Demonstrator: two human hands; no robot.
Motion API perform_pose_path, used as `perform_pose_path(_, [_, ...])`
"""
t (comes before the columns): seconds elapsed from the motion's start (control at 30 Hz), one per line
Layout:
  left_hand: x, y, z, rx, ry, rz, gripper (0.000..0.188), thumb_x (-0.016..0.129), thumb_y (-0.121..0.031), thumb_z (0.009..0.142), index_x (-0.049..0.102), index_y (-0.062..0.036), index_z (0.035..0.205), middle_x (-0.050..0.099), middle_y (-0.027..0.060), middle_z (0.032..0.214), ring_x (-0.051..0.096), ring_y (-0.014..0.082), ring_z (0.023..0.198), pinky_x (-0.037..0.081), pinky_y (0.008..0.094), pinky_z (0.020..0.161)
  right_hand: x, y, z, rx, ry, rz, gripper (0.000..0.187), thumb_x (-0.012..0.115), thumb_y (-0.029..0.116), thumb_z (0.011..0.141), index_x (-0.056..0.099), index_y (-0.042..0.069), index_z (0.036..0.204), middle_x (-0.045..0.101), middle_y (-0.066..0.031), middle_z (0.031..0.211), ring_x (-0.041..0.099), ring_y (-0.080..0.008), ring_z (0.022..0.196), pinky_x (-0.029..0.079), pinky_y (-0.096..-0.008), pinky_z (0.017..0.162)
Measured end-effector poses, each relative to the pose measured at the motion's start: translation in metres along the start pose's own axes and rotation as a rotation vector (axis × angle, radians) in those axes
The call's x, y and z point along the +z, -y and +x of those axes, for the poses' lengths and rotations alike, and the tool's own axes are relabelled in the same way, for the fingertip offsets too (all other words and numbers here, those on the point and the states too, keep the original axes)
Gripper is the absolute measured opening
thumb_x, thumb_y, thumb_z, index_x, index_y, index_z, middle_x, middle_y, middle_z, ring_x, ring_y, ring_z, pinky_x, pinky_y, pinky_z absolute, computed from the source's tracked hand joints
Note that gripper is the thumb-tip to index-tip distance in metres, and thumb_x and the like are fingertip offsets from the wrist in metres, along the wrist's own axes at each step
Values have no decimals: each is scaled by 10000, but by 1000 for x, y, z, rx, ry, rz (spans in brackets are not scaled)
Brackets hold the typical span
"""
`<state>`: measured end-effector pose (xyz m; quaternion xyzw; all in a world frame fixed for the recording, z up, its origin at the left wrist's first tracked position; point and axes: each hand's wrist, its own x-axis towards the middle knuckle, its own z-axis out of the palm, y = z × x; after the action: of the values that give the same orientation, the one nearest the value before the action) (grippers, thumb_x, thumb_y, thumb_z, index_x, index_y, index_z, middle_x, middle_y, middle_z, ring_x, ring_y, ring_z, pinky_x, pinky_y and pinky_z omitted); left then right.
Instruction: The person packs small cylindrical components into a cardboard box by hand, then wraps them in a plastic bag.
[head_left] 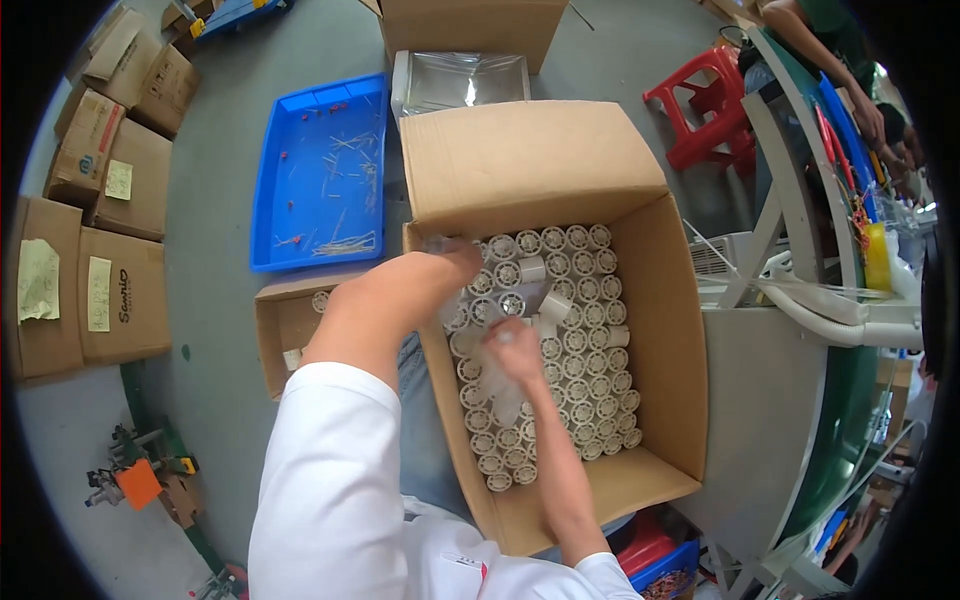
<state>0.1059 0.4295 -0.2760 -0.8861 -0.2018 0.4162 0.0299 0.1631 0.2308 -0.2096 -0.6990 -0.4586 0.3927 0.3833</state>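
1. The small white spools (585, 345) stand on end in tight rows inside a big open cardboard box (670, 330) on the floor, filling its bottom from the far wall towards the near one.
2. The right hand (515, 345) is down among the spools near the middle of the box, its fingers curled around a pale, see-through piece that looks like a plastic sleeve (497, 385); the motion blur makes it hard to tell exactly what it is.
3. The left hand (455, 262) reaches in over the box's left wall to the far left corner of the rows, fingers bent down onto the spools there; I cannot tell whether it grips one.
4. Both arms wear white sleeves pushed up from the wrists.
5. The box's far flap (525, 160) lies folded back and open.
6. Just beside the box on the left sits a smaller open carton (285, 325) with a few spools in it.
7. Beyond that lies a blue tray (320, 170) strewn with thin wire bits.
8. Closed brown cartons (90, 260) line the far left.
9. A red stool (710, 105) stands at the upper right, near another person's arm (830, 70).
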Motion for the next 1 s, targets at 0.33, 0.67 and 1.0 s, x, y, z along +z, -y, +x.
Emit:
perform_pose_path(0.33, [0, 8, -8, 68, -50, -369, 330, 634, -232, 735, 700, -86, 1024, 657, 114, 1090, 627, 327, 979, 482, 456, 836, 1, -16, 147, 167, -2, -650, 331, 608, 189, 736, 620, 65, 1042, 658, -188, 980, 632, -350, 932, 509, -457, 783])
perform_pose_path(0.67, [-32, 4, -9, 46, -186, -416, 307, 659, -146, 716, 699, -112, 1018, 670, 89, 1059, 651, 263, 961, 525, 422, 774, -27, 6, 85, 101, -191, -103, 210, 685, 74, 649, 656, -8, 840, 672, -186, 841, 653, -285, 816, 479, -328, 741])
perform_pose_path(1.0, [9, -6, 16, -20, -273, -343, 220, 546, -109, 817, 707, -73, 962, 668, 124, 1055, 652, 297, 965, 543, 464, 705, 90, 3, 33, 97, 163, -597, 237, 627, 190, 717, 647, 38, 898, 659, -194, 843, 639, -368, 794, 509, -457, 696])
